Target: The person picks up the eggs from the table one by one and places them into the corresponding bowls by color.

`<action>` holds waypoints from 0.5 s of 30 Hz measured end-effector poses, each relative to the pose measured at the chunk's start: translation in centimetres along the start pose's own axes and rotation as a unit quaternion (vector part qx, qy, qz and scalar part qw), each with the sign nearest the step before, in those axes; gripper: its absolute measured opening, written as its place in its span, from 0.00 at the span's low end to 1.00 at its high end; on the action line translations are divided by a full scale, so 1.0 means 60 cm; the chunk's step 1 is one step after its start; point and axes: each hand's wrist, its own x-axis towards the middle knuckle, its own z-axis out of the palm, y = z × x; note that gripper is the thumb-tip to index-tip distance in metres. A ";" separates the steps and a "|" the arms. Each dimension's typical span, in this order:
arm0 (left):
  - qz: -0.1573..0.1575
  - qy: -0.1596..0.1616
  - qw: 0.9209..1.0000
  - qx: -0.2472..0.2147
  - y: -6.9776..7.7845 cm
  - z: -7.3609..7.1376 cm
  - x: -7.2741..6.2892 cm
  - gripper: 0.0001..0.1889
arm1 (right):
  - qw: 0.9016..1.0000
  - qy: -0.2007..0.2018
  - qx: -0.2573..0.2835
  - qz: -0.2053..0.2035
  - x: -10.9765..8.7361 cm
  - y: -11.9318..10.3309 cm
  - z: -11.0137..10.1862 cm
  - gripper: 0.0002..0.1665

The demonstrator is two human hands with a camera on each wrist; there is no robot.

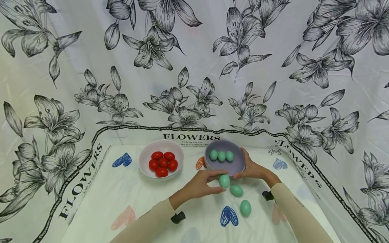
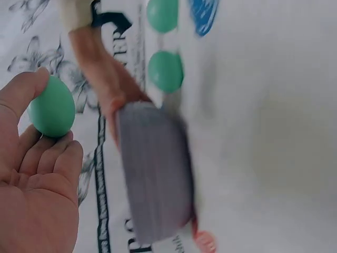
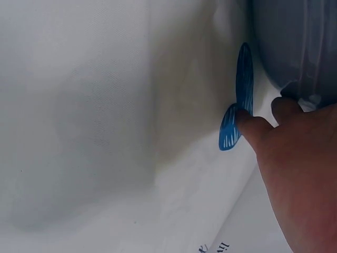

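My left hand pinches a green egg between thumb and fingers, just in front of the grey-purple bowl. In the left wrist view the same egg sits between thumb and fingertips. Three green eggs lie side by side inside that bowl. At the bowl's right side, my right hand grips it, thumb at the front and fingers along the right edge. The right wrist view shows only part of the hand against the bowl wall. Two loose eggs lie on the cloth, one nearer the bowl, another closer to me.
To the left stands a pale pink bowl with several red, egg-shaped pieces in it. A white cloth printed with hearts covers the table. Behind hangs a flower-printed curtain.
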 end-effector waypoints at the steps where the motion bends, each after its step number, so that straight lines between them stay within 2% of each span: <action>1: 0.001 0.013 1.000 0.014 0.001 -0.008 0.009 0.34 | 1.000 0.001 -0.001 0.002 0.000 0.001 -0.001 0.90; 4: -0.002 0.047 0.997 0.059 0.002 -0.026 0.036 0.34 | 1.000 0.002 0.000 0.004 -0.001 0.003 -0.003 0.90; 8: -0.010 0.074 0.990 0.121 -0.004 -0.035 0.069 0.32 | 1.000 -0.006 0.009 0.000 -0.001 0.006 -0.004 0.89; 11: -0.020 0.069 0.983 0.171 -0.011 -0.034 0.089 0.32 | 1.000 -0.009 0.009 -0.001 0.000 0.007 -0.003 0.89; 15: -0.025 0.042 0.974 0.223 -0.017 -0.029 0.114 0.33 | 1.000 -0.007 0.003 0.002 -0.002 0.004 -0.001 0.89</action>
